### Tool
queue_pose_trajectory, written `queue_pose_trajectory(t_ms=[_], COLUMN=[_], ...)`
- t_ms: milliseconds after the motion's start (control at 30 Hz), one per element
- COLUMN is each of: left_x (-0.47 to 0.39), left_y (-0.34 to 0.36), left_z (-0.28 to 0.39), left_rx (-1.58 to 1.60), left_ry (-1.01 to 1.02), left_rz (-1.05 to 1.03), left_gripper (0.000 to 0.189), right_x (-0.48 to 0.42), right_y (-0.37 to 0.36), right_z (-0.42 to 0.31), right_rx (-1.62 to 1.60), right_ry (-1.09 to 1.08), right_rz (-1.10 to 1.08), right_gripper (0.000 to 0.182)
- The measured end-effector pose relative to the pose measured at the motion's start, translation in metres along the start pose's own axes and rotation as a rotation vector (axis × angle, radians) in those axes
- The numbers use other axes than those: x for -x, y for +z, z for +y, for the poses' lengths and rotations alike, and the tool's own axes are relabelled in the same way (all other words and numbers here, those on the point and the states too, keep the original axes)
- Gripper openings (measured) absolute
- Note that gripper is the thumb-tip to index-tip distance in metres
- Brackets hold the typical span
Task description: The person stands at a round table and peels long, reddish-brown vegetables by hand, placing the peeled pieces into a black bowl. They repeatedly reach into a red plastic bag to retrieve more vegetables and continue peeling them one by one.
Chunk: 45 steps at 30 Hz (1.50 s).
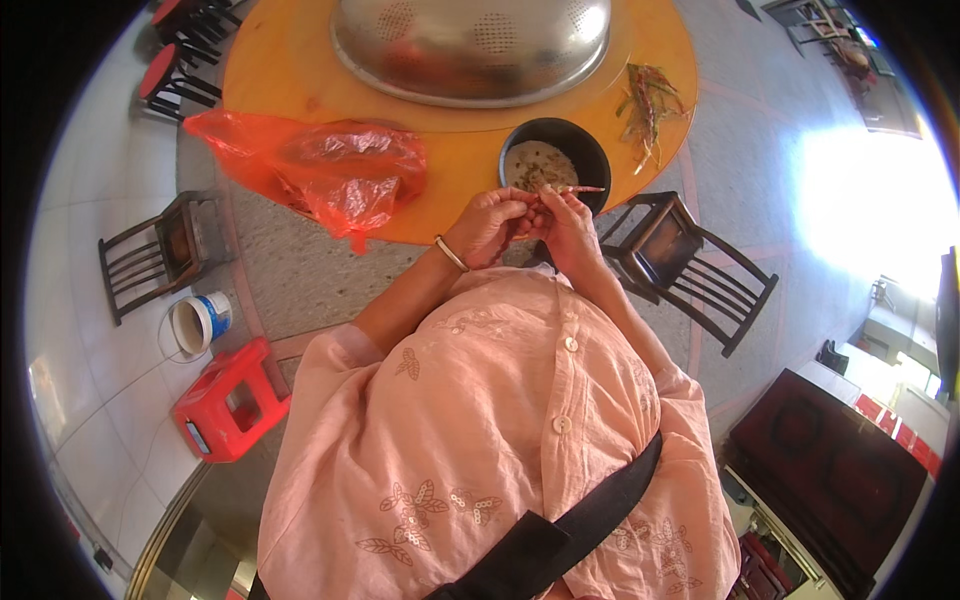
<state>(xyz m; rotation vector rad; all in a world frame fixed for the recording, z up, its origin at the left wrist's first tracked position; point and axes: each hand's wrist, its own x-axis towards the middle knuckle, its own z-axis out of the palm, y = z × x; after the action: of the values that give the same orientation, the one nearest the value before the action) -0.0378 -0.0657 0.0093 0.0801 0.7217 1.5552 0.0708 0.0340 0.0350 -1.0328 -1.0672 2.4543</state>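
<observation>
My left hand [491, 223], with a bangle at its wrist, meets my right hand [568, 229] at the table's near edge. Between their fingertips they pinch a thin reddish bean pod [591, 189], whose tip sticks out to the right. Fingers cover the rest of the pod. Just beyond and partly under the hands stands a round black bowl [596, 154]. Pale beans [536, 159] with some brownish ones lie in it. To the bowl's right, a loose heap of green and red pod shells [649, 109] rests on the wooden table [457, 161].
A large perforated metal cover [469, 56] sits mid-table. Left of the bowl, a crumpled red plastic bag [322, 165] overhangs the edge. Wooden chairs [664, 232] flank me on both sides. On the floor at left are a white bucket [196, 324] and a red plastic stool [232, 401].
</observation>
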Motion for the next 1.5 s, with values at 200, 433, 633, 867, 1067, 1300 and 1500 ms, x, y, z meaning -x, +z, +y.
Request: queue_pose_trajectory(t_ms=[200,433,633,867,1067,1300,1500], left_x=[-0.023,-0.038,-0.039,-0.047,-0.048,-0.051,-0.047], left_y=[0.013,0.045,0.059,0.026,0.026,0.021,0.018], left_z=[-0.020,-0.014,-0.006,-0.013,-0.008,-0.010,-0.010], left_rx=[0.017,-0.054,-0.251,-0.711,-0.905,-0.901,-0.854], left_ry=[0.072,0.056,0.109,0.337,0.373,0.320,0.293], left_rz=[-0.081,0.085,0.156,0.193,0.193,0.223,0.249], left_gripper=[0.015,0.012,0.015,0.031,0.035,0.021,0.022], right_x=[0.002,-0.004,-0.010,-0.009,-0.013,-0.027,-0.027], right_y=[-0.026,-0.051,-0.048,-0.050,-0.048,-0.060,-0.058], right_z=[-0.012,-0.018,-0.020,-0.031,-0.030,-0.019,-0.018], right_rx=[0.032,-0.080,-0.058,0.211,0.334,0.154,0.120], right_ry=[-0.011,-0.012,-0.024,0.063,-0.018,-0.152,-0.260], right_rz=[0.045,0.135,0.122,-0.013,0.028,0.092,0.156], right_gripper=[0.019,0.018,0.017,0.018,0.017,0.013,0.010])
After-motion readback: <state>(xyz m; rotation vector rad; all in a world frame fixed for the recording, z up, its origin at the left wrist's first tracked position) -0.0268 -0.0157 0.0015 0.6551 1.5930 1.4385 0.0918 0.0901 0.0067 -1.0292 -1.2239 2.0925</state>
